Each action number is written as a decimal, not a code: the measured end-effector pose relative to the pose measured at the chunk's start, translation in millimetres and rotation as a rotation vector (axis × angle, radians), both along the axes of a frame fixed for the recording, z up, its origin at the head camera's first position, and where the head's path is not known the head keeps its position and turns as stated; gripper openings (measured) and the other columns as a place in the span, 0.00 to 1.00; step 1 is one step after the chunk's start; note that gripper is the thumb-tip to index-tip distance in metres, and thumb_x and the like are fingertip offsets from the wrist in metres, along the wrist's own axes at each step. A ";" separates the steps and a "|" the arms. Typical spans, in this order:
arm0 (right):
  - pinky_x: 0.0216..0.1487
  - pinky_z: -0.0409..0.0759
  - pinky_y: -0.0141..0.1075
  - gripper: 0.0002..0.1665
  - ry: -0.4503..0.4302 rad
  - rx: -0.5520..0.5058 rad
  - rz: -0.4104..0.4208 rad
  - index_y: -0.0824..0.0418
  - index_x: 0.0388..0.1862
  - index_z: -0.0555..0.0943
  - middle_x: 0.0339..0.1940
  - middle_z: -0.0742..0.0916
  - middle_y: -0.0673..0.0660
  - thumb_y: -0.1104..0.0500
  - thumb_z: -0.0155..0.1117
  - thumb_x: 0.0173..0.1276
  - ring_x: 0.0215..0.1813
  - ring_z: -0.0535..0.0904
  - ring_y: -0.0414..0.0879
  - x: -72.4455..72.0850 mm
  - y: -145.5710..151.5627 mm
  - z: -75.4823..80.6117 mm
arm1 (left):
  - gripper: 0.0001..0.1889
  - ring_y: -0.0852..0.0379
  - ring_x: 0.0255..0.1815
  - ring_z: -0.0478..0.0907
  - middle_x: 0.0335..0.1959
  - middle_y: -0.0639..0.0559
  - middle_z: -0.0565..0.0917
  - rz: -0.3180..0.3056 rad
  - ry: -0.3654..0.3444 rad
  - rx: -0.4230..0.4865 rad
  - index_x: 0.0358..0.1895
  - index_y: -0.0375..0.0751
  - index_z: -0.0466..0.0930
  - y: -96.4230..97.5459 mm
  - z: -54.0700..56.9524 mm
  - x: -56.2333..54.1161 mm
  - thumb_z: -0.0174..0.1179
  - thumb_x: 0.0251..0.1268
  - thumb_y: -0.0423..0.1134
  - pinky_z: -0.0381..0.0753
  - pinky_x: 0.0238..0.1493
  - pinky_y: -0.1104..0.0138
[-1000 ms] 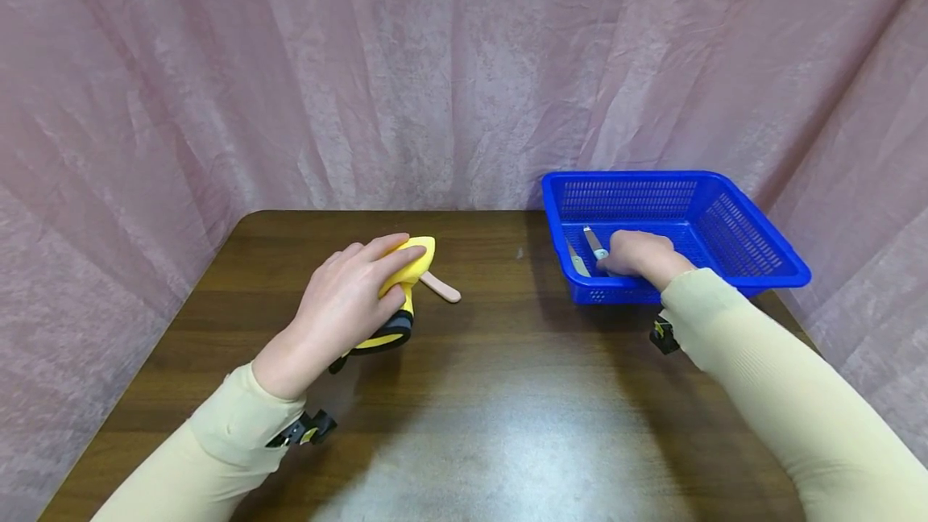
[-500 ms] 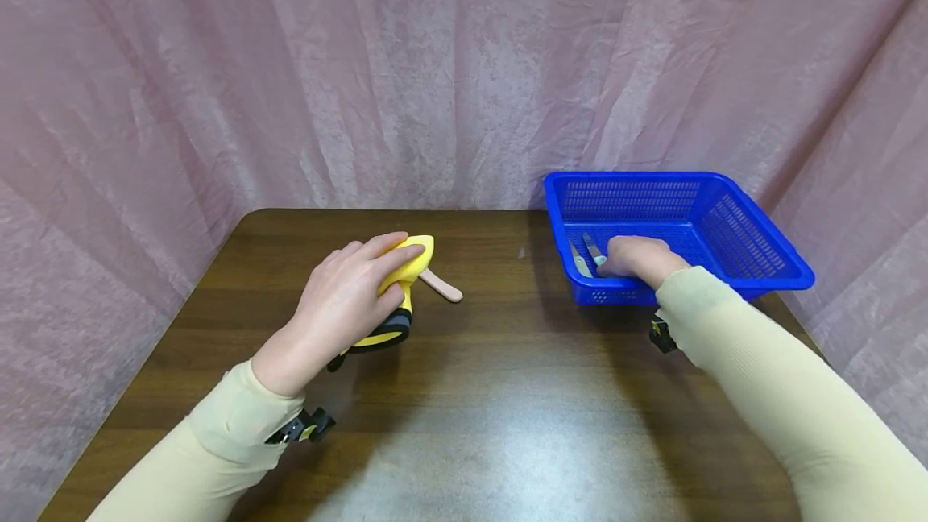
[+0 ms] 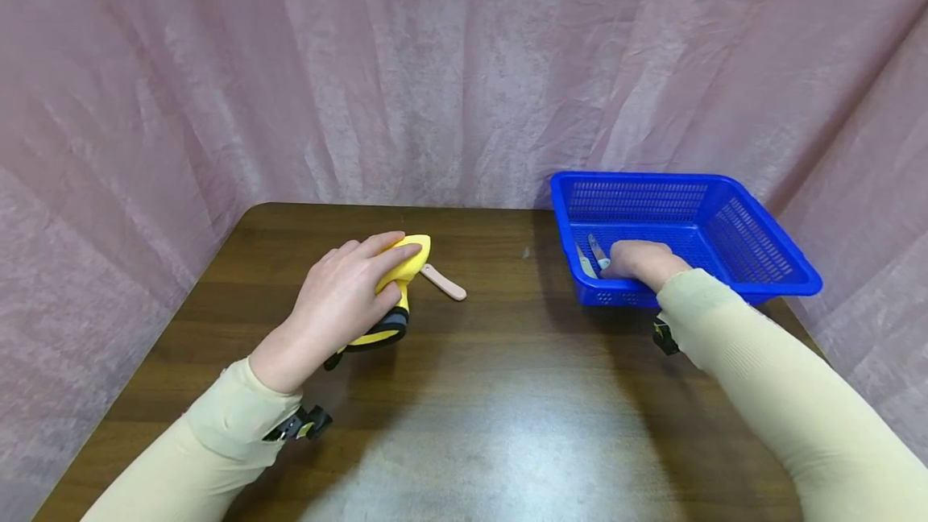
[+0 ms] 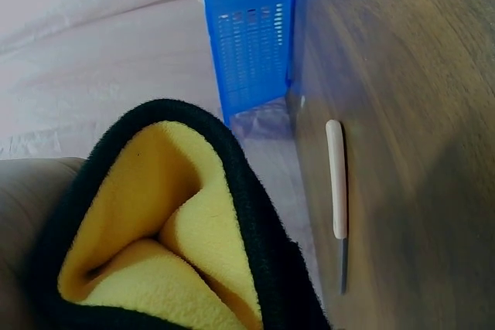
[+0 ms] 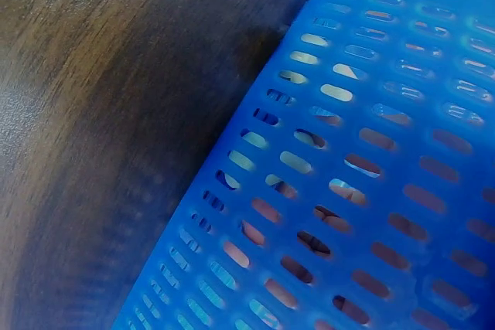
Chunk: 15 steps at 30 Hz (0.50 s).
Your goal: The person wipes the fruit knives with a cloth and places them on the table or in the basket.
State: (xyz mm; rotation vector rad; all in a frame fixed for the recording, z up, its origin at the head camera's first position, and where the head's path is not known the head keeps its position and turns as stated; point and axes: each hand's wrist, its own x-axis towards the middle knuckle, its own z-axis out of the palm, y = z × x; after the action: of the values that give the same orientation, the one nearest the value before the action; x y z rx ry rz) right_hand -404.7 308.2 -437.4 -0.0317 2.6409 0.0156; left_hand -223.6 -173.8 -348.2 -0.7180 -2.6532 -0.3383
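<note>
My left hand (image 3: 344,296) grips a soft yellow glove-like piece (image 3: 412,252) above the table, fingers over its top and thumb at its side. In the left wrist view its black-edged opening (image 4: 282,253) faces the camera, showing yellow fleece lining. Beside it on the table lies a tool with a pinkish handle (image 3: 444,282) and a thin metal end (image 4: 343,268). My right hand (image 3: 641,260) reaches into the blue basket (image 3: 768,224), fingers curled on the near end of a slim knife-like tool (image 3: 597,249). A pale-handled tool (image 3: 585,264) lies left of it. Basket mesh partly hides the fingers in the right wrist view.
The basket stands at the back right of the brown wooden table (image 3: 493,393), its near wall (image 5: 433,214) close under my right wrist. A pink curtain (image 3: 435,71) hangs behind the table. Both wrists carry small black cameras.
In the basket the slim tool's far end has dropped lower and drawn slightly toward my right hand. My left hand keeps its grip on the yellow piece. The head view has shifted a little.
</note>
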 end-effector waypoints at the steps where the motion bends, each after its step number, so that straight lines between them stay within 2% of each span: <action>1: 0.56 0.78 0.67 0.20 0.003 0.000 0.000 0.53 0.36 0.85 0.36 0.84 0.55 0.38 0.65 0.72 0.44 0.80 0.56 3.2 -2.6 3.6 | 0.31 0.39 0.53 0.84 0.74 0.46 0.82 0.002 -0.003 0.000 0.74 0.52 0.85 -0.4 0.1 0.1 0.66 0.65 0.33 0.83 0.51 0.45; 3: 0.55 0.79 0.66 0.20 0.009 0.003 0.007 0.53 0.34 0.83 0.34 0.83 0.55 0.39 0.64 0.73 0.42 0.80 0.56 12.4 -8.2 13.3 | 0.31 0.39 0.54 0.85 0.74 0.46 0.82 0.005 -0.005 -0.003 0.74 0.52 0.85 -1.3 0.1 0.4 0.67 0.66 0.33 0.83 0.51 0.45; 9: 0.56 0.79 0.64 0.21 0.024 -0.044 0.019 0.55 0.28 0.79 0.30 0.82 0.56 0.43 0.63 0.78 0.39 0.80 0.55 61.0 -39.1 68.1 | 0.31 0.39 0.53 0.85 0.74 0.47 0.82 0.016 -0.008 -0.007 0.73 0.53 0.85 -4.5 -1.6 1.5 0.67 0.65 0.33 0.82 0.51 0.45; 11: 0.53 0.79 0.62 0.22 0.045 -0.048 0.020 0.54 0.27 0.77 0.29 0.80 0.55 0.44 0.60 0.80 0.38 0.79 0.54 69.4 -43.0 77.6 | 0.31 0.39 0.52 0.84 0.73 0.48 0.82 0.016 -0.007 -0.005 0.73 0.53 0.85 -5.5 -2.3 1.8 0.67 0.65 0.33 0.82 0.51 0.46; 15: 0.49 0.80 0.59 0.25 0.116 -0.039 0.011 0.55 0.27 0.76 0.30 0.80 0.57 0.43 0.56 0.84 0.38 0.79 0.55 75.3 -43.6 86.4 | 0.31 0.40 0.51 0.85 0.73 0.47 0.82 0.014 0.000 -0.010 0.73 0.53 0.85 -7.8 -2.8 2.8 0.67 0.65 0.33 0.83 0.50 0.46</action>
State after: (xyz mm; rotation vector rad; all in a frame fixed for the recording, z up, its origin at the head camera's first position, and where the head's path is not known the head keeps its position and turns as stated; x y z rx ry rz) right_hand -329.4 264.5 -351.0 -0.0601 2.7564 -0.0317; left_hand -220.8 -181.5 -351.0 -0.7018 -2.6604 -0.3216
